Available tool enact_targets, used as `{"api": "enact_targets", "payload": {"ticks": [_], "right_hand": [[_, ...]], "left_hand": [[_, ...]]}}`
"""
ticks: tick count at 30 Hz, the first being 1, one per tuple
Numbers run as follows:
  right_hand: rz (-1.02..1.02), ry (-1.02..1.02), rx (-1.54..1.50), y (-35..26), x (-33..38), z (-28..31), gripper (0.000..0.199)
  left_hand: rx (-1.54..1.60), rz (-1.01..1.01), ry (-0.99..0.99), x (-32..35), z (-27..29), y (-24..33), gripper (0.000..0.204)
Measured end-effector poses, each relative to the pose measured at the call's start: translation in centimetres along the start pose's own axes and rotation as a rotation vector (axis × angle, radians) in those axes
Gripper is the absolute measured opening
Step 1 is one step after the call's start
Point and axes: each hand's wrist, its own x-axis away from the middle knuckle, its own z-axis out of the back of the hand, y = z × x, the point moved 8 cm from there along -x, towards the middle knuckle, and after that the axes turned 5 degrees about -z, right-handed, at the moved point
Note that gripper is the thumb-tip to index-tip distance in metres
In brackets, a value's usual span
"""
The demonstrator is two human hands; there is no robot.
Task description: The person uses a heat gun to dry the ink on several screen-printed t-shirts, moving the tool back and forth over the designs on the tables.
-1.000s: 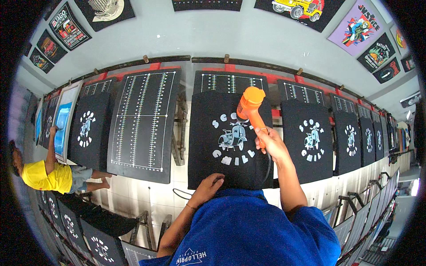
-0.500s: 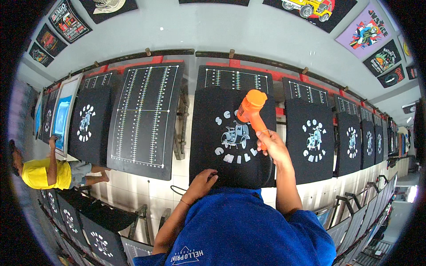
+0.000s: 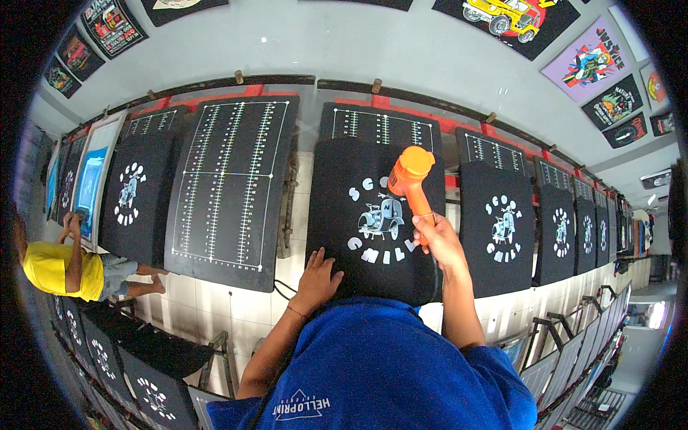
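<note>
My right hand (image 3: 439, 244) is wrapped round the handle of an orange heat gun (image 3: 416, 179). Its head hangs over the upper right of the print on a black T-shirt (image 3: 333, 215) laid over a board straight ahead. The print is a pale scooter (image 3: 381, 218) with white lettering arched above and below; the gun and my hand hide some of the letters. At the shirt's lower left edge, my left hand (image 3: 317, 281) rests with its fingers stretched out on the cloth, holding nothing.
A bare black board with white rulings (image 3: 222, 179) stands left. Printed black shirts lie on boards right (image 3: 498, 222) and farther left (image 3: 129, 208). At far left, a person in a yellow shirt (image 3: 68, 272) handles a blue screen frame (image 3: 93, 186). A dark cord (image 3: 283, 288) loops beside my left hand.
My left hand has moved up and left, its fingers spreading from a curl onto the shirt. The heat gun has shifted slightly right. The co-worker now has both hands near the screen frame.
</note>
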Motion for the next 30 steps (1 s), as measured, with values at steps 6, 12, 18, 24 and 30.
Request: {"api": "enact_targets", "payload": {"ticks": [6,12,18,24,30], "right_hand": [[-0.002,-0.025,0.011,0.1,-0.1,-0.3,0.025],[-0.004,0.006,-0.005,-0.2,0.0,0.0,0.024],[0.003,0.053,0.006,0.3,0.1,0.8,0.022],[-0.032,0.072,-0.009,0.7,0.6,1.8,0.024],[-0.015,0.102,0.018,0.7,1.3,1.9,0.025]], "left_hand": [[-0.065,0.014,-0.131,-0.6,-0.9,0.4,0.062],[-0.014,0.068,-0.218,-1.4,-0.9,0.3,0.069],[0.012,0.072,-0.314,-1.6,-0.8,0.9,0.075],[-0.010,0.061,-0.312,-1.6,-1.3,0.4,0.076],[0.003,0.059,-0.304,-1.5,-1.1,0.5,0.077]]}}
